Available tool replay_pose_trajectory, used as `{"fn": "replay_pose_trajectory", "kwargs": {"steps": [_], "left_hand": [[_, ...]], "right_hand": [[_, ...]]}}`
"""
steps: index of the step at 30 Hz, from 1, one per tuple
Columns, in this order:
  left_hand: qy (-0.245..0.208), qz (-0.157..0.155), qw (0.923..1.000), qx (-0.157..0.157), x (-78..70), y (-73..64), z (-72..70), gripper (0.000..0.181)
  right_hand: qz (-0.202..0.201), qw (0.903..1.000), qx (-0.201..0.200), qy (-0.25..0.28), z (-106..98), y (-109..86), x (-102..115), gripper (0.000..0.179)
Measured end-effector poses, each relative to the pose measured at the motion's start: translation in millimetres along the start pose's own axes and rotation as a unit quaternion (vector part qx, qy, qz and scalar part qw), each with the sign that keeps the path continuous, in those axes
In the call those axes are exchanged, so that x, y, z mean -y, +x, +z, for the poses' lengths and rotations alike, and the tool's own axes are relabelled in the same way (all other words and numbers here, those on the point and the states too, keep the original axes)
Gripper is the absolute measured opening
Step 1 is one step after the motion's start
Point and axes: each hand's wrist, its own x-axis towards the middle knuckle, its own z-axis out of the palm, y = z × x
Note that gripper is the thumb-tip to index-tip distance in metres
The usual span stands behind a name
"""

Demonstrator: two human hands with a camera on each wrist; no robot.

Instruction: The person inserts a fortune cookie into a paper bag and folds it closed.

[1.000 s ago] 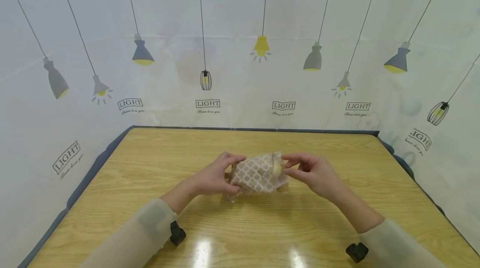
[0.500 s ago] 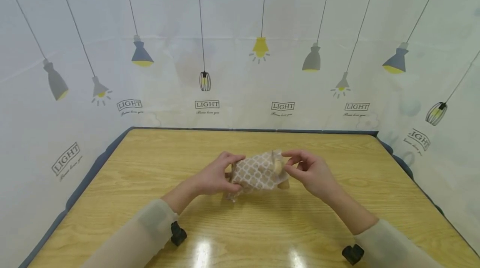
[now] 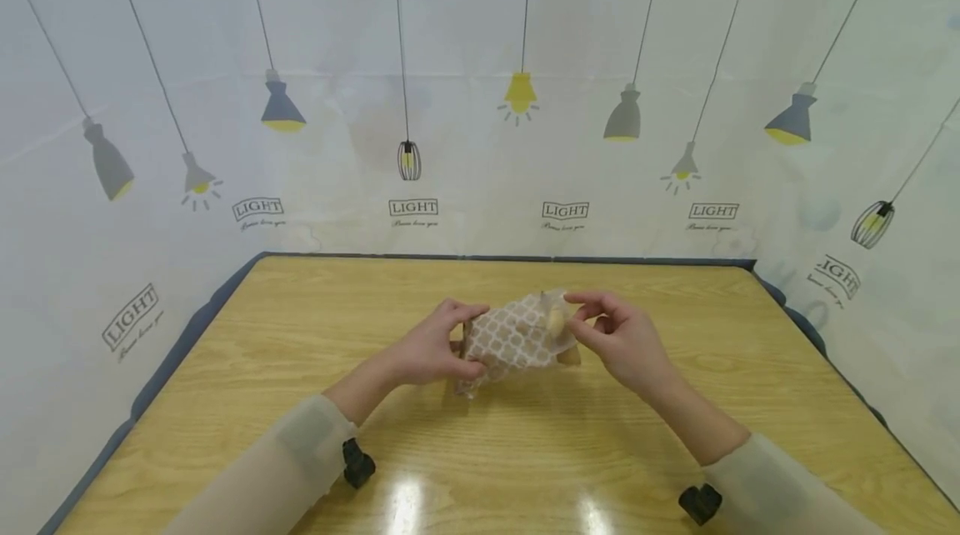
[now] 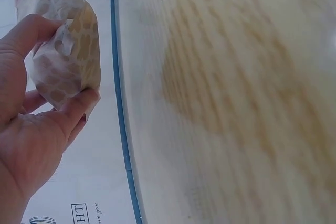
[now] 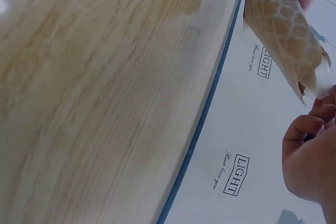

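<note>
A brown paper package [image 3: 506,337] with a white lattice print is held in the air over the table. My left hand [image 3: 435,347] grips its left end, the thumb on the near side and fingers on the far side. At the right end a thin, translucent whitish flap [image 5: 318,77] sticks out, with a pale yellow patch [image 3: 557,322] beside it. My right hand [image 3: 626,339] pinches that flap between thumb and fingers. In the left wrist view, the folded left end [image 4: 84,45] faces my left palm. What the package contains is hidden.
Under my hands is a glossy wooden table [image 3: 337,285] with a dark blue edge strip [image 3: 420,256]. A pale curtain [image 3: 465,135] printed with lamps hangs round its back and sides. Each wrist carries a small black camera mount [image 3: 358,464].
The package's right end has risen slightly, so it tilts more. My right hand has shifted a little up and left with the flap. The left hand stays nearly in place.
</note>
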Motion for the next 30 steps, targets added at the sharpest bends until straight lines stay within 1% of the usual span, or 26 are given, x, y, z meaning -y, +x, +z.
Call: {"fn": "replay_pose_trajectory", "kwargs": {"steps": [2, 4, 7, 9, 11, 14, 22, 30], "left_hand": [[-0.003, 0.001, 1.0, 0.0, 0.4, -0.8, -0.2, 0.093], [-0.008, 0.002, 1.0, 0.002, 1.3, -1.4, -0.5, 0.093], [-0.018, 0.003, 0.9998, 0.007, 3.4, -2.5, -1.0, 0.094], [-0.021, 0.001, 0.9997, 0.009, 4.2, -3.1, -1.4, 0.094], [-0.024, 0.0, 0.9997, 0.01, 4.4, -3.9, -2.0, 0.094], [-0.03, 0.001, 0.9995, 0.013, 4.3, -4.4, -2.2, 0.094], [-0.042, 0.004, 0.9989, 0.02, 3.7, -3.5, -1.5, 0.095], [-0.037, 0.009, 0.9991, 0.017, 3.3, -2.4, -0.6, 0.094]], "right_hand": [[0.004, 0.9999, 0.008, 0.007, -0.4, 0.2, -0.3, 0.031], [0.017, 0.999, 0.029, 0.029, -3.2, 0.2, -2.1, 0.033], [0.036, 0.9941, 0.075, 0.07, -10.1, 0.2, -6.5, 0.039], [0.044, 0.9896, 0.106, 0.087, -15.0, 0.3, -10.2, 0.043], [0.043, 0.9864, 0.132, 0.088, -19.2, 0.7, -12.6, 0.047], [0.044, 0.9831, 0.156, 0.086, -23.7, 1.4, -15.3, 0.051], [0.054, 0.9779, 0.185, 0.081, -30.5, 2.5, -18.7, 0.053], [0.055, 0.9766, 0.183, 0.1, -28.1, 3.3, -21.2, 0.053]]}}
